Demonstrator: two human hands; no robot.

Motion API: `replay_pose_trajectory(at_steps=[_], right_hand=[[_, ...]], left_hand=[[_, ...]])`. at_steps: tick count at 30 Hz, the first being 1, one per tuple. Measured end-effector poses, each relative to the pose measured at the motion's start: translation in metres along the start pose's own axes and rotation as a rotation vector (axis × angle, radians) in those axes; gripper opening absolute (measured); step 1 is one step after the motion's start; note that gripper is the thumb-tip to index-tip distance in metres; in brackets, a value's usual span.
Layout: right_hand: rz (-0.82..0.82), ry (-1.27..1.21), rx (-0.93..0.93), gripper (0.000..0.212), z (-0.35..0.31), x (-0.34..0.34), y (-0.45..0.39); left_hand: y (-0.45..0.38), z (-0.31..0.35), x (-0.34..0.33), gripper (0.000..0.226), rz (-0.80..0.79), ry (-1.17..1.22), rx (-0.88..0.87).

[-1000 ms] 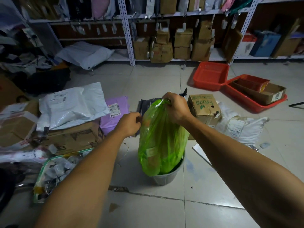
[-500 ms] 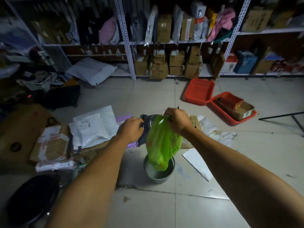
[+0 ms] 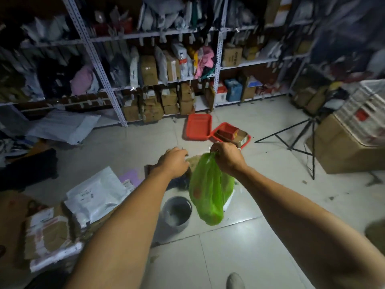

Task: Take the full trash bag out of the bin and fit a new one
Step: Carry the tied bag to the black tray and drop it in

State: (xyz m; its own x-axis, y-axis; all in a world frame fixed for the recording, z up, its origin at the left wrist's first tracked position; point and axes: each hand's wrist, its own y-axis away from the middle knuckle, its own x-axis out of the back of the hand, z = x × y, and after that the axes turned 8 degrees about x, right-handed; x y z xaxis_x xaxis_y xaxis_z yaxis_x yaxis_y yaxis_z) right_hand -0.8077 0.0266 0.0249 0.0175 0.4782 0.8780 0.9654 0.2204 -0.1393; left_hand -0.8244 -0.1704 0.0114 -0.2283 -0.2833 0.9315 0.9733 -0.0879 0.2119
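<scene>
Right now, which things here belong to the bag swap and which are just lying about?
Job:
green trash bag, held up clear of the bin by the right hand
grey bin, no liner in it
left hand

Lying about:
red trays
white mailers
tripod
shelf boxes

Your view is dim: one pool of light falls on the floor tiles (image 3: 239, 243) ahead of you, fading to dark at every corner. The shelves (image 3: 158, 65) sit murky, motion-blurred and bowed by the wide lens. Glare whitens the nearest tiles.
</scene>
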Motion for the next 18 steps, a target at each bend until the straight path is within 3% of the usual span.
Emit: replay_pose_trajectory(at_steps=[7,18], right_hand=[[0.104,0.036,-0.266,0.034,0.027,0.064,0.123],[0.328,0.091,-0.616,0.037,0.121,0.156,0.324]], left_hand=[[0.037,0.097,0.006,0.046,-0.108,-0.081,-0.313],[0.141,0.300,-0.059,0.041,-0.104,-0.197,-0.726]])
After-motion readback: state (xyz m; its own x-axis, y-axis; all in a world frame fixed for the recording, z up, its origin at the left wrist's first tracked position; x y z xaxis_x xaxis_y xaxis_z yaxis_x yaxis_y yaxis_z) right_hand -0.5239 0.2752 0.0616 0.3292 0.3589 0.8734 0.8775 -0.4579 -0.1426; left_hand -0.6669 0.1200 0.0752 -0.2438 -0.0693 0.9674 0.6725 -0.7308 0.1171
